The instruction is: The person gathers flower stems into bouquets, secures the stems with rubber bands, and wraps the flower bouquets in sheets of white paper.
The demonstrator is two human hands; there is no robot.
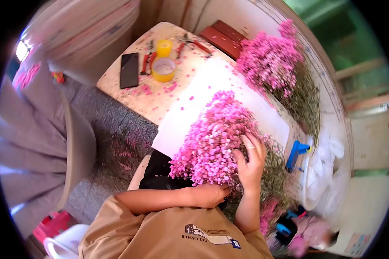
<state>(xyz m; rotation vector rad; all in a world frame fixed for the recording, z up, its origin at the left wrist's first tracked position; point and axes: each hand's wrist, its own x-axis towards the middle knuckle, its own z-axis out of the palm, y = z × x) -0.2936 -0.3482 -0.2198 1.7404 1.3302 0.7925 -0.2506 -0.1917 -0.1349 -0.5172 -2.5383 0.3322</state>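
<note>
A large bunch of small pink flowers [216,138] is held over the near edge of a white sheet [181,121]. My left hand [209,195] is closed around the bottom of the bunch, its fingers partly hidden under the blossoms. On the right side of the bunch, my right hand [250,164] touches the flowers with its fingers spread and bent. Green stems [276,172] show to the right of my right hand.
The table [116,75] holds a phone [129,70], tape rolls [164,69], red-handled pliers [148,62] and scattered petals. More pink flowers [270,60] lie at the back right. A blue tape dispenser [296,155] stands right. Another person [311,231] is at lower right.
</note>
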